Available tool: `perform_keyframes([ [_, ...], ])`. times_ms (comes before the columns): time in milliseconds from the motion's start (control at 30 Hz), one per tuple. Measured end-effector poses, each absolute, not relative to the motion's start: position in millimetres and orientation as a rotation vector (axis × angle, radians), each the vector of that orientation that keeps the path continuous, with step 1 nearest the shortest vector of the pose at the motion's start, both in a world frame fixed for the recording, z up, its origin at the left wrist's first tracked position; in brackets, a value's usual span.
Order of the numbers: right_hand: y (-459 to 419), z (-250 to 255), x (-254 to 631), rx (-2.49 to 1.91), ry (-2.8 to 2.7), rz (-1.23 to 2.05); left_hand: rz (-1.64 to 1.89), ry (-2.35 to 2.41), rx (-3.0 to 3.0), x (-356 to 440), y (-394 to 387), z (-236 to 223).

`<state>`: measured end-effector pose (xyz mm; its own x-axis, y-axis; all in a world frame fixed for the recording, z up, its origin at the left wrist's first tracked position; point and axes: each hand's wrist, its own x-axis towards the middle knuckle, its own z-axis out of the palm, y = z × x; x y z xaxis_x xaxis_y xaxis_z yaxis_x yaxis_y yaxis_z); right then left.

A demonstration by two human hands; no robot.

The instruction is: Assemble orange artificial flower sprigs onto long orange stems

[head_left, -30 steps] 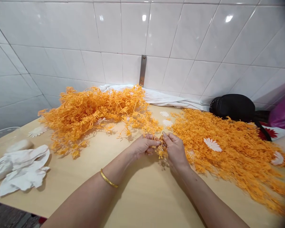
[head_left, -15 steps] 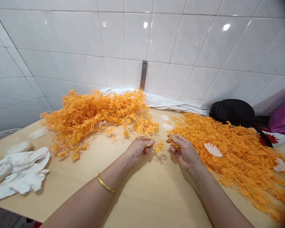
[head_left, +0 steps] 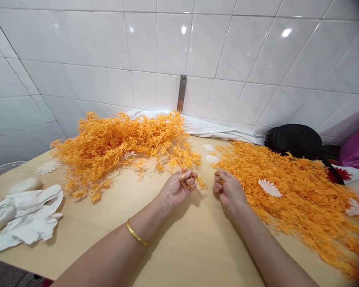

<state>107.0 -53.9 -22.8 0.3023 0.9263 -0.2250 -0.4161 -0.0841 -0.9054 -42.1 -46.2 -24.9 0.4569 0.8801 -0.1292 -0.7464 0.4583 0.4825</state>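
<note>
Two bare hands are over a pale table (head_left: 179,251), in front of a tall orange heap (head_left: 113,139) of curly plastic stems, toward its right end. The left hand (head_left: 181,186) is nearer to the heap. Its thumb and fingers pinch a thin orange sprig (head_left: 201,183). The sprig's long way runs sideways, from the left fingers out to the right, away from the heap. Its flowery tip points across a small gap at the right hand (head_left: 229,187). So the left hand has the sprig, and the right hand is just beside the tip but does not touch it.

The right hand is farther from the heap. Its fingers curl in tight, and a tiny orange bit (head_left: 221,181) seems to be pinched there, but it is too small to tell what it is.

Well to the right of the heap is a flat orange pile (head_left: 290,195) with a white paper flower (head_left: 269,187) on top. Past the heap's right end, a black bag (head_left: 293,140) sits behind that pile. Left of the heap and closer to the person lie crumpled white cloths (head_left: 30,217).
</note>
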Motion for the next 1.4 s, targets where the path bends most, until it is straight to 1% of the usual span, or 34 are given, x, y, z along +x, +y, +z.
perform_keyframes([
  [67,-53,-19,117,-1.195,-0.493,1.185,1.07,0.399,0.385,-45,-44,-25],
  [167,-60,-14,116,-1.253,-0.709,1.203,1.087,0.434,0.402,-46,-41,-27],
  [267,-69,-12,104,-1.268,-0.932,1.293,1.067,0.437,0.396,-45,-40,-30],
  [467,-76,-18,90,-1.171,-1.151,1.48,1.033,0.42,0.381,-42,-42,-31],
  [667,-76,-22,88,-1.182,-1.386,1.357,1.011,0.453,0.428,-41,-44,-32],
  [733,-77,-20,89,-1.2,-1.606,1.213,0.977,0.511,0.515,-41,-44,-32],
  [767,-79,-18,89,-1.209,-1.756,1.091,0.946,0.563,0.583,-42,-45,-32],
  [900,-85,-14,89,-1.372,-2.308,0.457,0.816,0.83,0.784,-43,-48,-29],
  [1000,-86,-12,93,-1.6,-2.489,0.088,0.783,0.941,0.804,-47,-49,-25],
  [1067,-84,-9,99,-1.774,-2.448,-0.088,0.786,0.945,0.819,-50,-48,-22],
  [1233,-79,-2,123,-2.151,-2.123,-0.49,0.79,0.886,0.864,-54,-46,-22],
  [1333,-78,-3,131,-2.157,-2.031,-0.697,0.795,0.855,0.892,-52,-47,-25],
  [1400,-79,-4,130,-2.058,-1.995,-0.733,0.79,0.829,0.911,-50,-49,-26],
])
